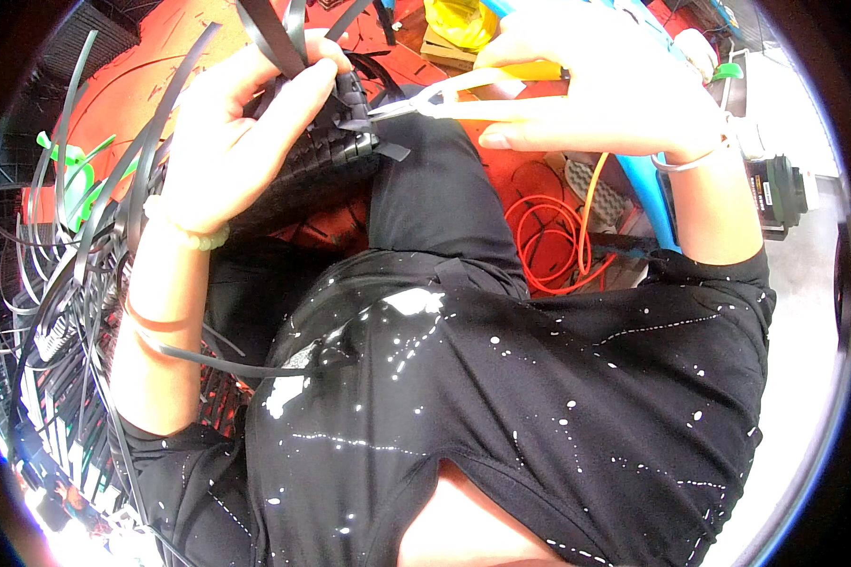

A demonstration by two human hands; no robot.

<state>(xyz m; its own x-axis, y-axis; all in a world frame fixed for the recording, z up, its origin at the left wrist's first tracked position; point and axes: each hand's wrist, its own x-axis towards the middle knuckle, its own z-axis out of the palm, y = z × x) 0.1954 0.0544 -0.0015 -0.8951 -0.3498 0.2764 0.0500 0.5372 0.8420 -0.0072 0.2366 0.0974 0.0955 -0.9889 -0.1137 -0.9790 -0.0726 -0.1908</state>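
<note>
A dark woven piece (321,151), made of flat black plastic strips like a basket, lies over my lap near my knee. My left hand (236,132) is closed at its rim, pinching a black strip (272,40) between thumb and fingers. In my right hand (615,90) are pliers (515,72) with yellow-orange handles and slim pointed silver jaws. The handles are spread, and the jaw tips are beside the woven corner, next to a short strip end (390,151). Whether the tips grip a strip, I cannot tell.
Many loose black strips (90,274) hang and curl at the left, near a green plastic item (78,194). An orange cord (539,248) is coiled on the right, beside a blue bar (651,198). A yellow bag (460,21) stands beyond. Reddish surface (175,52) lies behind the work.
</note>
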